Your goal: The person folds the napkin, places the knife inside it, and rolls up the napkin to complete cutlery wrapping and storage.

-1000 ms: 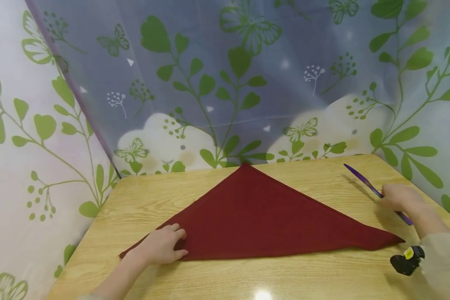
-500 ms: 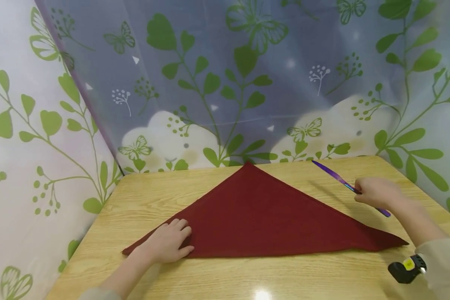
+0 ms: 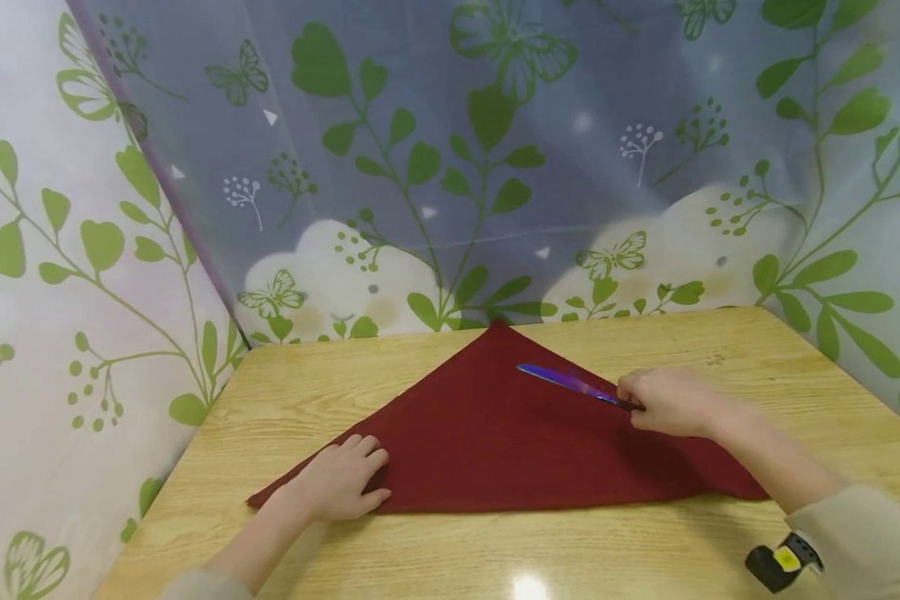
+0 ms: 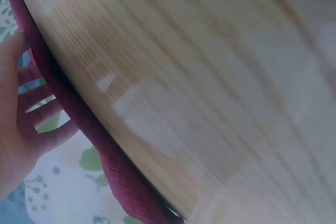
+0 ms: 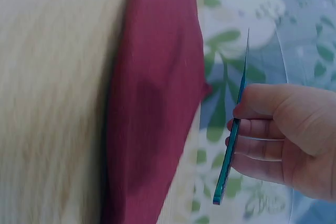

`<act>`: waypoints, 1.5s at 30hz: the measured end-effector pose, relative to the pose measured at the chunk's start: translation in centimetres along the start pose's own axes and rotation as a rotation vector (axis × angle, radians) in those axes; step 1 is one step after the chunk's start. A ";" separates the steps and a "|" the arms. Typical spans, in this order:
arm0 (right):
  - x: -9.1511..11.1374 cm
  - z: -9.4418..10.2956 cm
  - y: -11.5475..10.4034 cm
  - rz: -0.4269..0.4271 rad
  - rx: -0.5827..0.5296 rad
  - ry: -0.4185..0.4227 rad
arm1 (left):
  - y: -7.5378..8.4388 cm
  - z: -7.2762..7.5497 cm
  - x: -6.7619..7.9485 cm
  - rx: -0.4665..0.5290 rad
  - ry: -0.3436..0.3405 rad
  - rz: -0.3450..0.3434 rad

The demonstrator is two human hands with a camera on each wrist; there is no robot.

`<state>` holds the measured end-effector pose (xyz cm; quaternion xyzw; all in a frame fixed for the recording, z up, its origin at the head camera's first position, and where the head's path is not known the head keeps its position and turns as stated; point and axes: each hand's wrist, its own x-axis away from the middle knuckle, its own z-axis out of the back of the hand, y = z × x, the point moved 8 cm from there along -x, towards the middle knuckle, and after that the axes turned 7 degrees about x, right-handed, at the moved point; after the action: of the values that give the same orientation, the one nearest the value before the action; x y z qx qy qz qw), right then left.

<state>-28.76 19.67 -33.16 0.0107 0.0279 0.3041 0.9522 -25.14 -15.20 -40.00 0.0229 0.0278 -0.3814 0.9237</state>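
A dark red cloth napkin (image 3: pixel 487 442), folded into a triangle, lies on the table with its point toward the back. My left hand (image 3: pixel 337 479) rests on its left part, fingers spread and slightly bent. In the left wrist view the fingertips meet the napkin (image 4: pixel 92 127). A table knife (image 3: pixel 566 382) with an iridescent purple-blue blade is gripped by my right hand (image 3: pixel 671 402) above the right half of the napkin, blade pointing left. The right wrist view shows the knife (image 5: pixel 229 156) edge-on, pinched between thumb and fingers, apart from the cloth. My right forearm covers the napkin's right corner.
The light wood table (image 3: pixel 232 433) extends around the napkin on all sides. A patterned curtain (image 3: pixel 390 167) with leaves and butterflies hangs along the table's back and sides. A black wrist device (image 3: pixel 783 562) is strapped at my right sleeve.
My right hand has carried the knife leftward from the table's right side to above the napkin, the blade turning nearer to level. The left hand has stayed on the cloth.
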 end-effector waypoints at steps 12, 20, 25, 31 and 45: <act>-1.4 -1.1 -7.3 0.208 -0.050 0.023 | 0.1 0.1 0.0 0.017 -0.003 0.007; -1.9 -2.4 -10.1 0.290 -0.032 0.008 | 0.0 0.2 -0.1 0.027 -0.018 0.028; -2.0 -3.3 -11.3 0.321 -0.034 -0.025 | 0.0 0.1 0.0 0.038 -0.024 0.034; -1.8 -4.1 -12.4 0.352 -0.045 -0.061 | 0.0 0.0 0.1 0.039 -0.028 0.035; -1.7 -4.9 -12.5 0.335 -0.037 -0.063 | 0.0 -0.1 0.1 0.039 -0.024 0.043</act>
<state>-23.23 8.49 -38.41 0.0069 -0.0096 0.4585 0.8886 -25.08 -15.29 -40.13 0.0368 0.0089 -0.3620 0.9314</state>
